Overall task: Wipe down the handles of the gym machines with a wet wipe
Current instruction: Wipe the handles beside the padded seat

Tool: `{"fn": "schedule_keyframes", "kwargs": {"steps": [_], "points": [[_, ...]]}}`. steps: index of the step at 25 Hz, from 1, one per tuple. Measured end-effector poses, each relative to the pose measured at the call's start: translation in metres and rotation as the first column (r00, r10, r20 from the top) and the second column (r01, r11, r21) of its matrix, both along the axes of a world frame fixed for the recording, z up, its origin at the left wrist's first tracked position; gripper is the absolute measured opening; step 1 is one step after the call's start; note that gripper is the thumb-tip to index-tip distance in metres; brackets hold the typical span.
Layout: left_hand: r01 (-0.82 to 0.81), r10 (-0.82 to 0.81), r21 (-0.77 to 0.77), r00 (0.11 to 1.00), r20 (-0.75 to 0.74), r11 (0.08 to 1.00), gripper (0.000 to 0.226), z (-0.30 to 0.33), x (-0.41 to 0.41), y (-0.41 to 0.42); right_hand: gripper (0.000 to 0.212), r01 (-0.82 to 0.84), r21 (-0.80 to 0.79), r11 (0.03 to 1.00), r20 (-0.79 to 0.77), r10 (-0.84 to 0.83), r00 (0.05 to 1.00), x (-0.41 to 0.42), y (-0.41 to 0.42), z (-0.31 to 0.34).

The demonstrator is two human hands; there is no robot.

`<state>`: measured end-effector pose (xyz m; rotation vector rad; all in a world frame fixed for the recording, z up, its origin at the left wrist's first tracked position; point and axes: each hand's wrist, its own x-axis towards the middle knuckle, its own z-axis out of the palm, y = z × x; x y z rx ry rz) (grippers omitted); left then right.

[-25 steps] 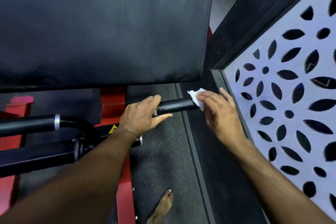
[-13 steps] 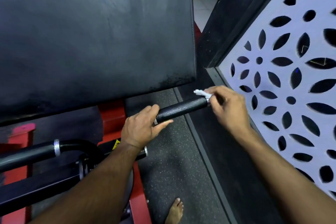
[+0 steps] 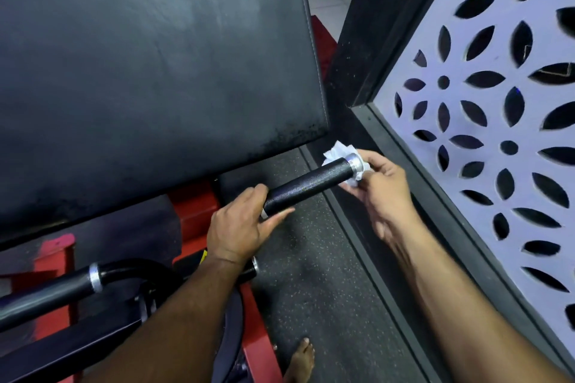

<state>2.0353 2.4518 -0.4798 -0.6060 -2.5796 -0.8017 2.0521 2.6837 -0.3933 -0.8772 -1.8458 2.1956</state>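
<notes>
So from the head cam, the thing to anchor on is the black textured handle (image 3: 306, 185) sticking out from under the big black seat pad (image 3: 149, 71), angled up toward the patterned white panel (image 3: 485, 109). The left hand (image 3: 239, 232) is wrapped around the near end of that handle, fingers curled over the top and thumb stretched along the underside, so it's clamped on the bar. At the far end, right where the silver cap (image 3: 354, 162) sits, the right hand (image 3: 384, 193) has a crumpled white wet wipe (image 3: 337, 151) bunched up between its fingers and pressed around the tip. Part of the wipe pokes out above the cap, the rest is tucked under it against the palm.

Below the handle there's speckled dark rubber flooring (image 3: 314, 283), and a bare foot (image 3: 300, 361) is standing on it near the bottom edge. On the left-hand side of the handle you get the red machine frame (image 3: 193, 205) and another black bar with a silver ring (image 3: 95, 277) running off to the side.
</notes>
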Motion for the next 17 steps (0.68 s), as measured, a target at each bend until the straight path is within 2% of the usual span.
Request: {"fn": "schedule_keyframes", "kwargs": {"steps": [3, 5, 8, 12, 15, 17], "points": [[0.003, -0.003, -0.002, 1.000, -0.002, 1.000, 0.052, 0.000, 0.000, 0.000, 0.045, -0.079, -0.368, 0.926, -0.021, 0.077, 0.997, -0.004, 0.007, -0.003], [0.002, -0.002, 0.002, 1.000, 0.004, 1.000, 0.054, 0.000, 0.001, 0.000, 0.038, -0.055, -0.495, 0.867, 0.007, 0.067, 0.998, 0.006, -0.010, -0.008], [-0.009, 0.009, 0.000, 1.000, 0.001, 1.000, 0.053, 0.000, 0.001, 0.000, 0.024, 0.032, -0.472, 0.881, 0.028, -0.021, 0.999, 0.014, -0.033, -0.011], [0.009, -0.009, 0.014, 1.000, 0.020, 1.000, 0.055, 0.001, 0.000, -0.001, 0.031, 0.140, -0.535, 0.833, -0.012, -0.173, 0.985, 0.004, -0.035, -0.011], [0.050, -0.052, 0.100, 0.998, 0.018, 0.994, 0.037, 0.002, 0.004, -0.003, 0.031, 0.131, -0.367, 0.921, 0.083, -0.107, 0.991, 0.011, -0.058, -0.010], [0.059, -0.067, 0.169, 0.997, 0.044, 0.984, 0.027, 0.003, 0.005, -0.004, 0.031, 0.189, -0.337, 0.922, 0.090, -0.168, 0.982, 0.011, -0.053, -0.003]]}}
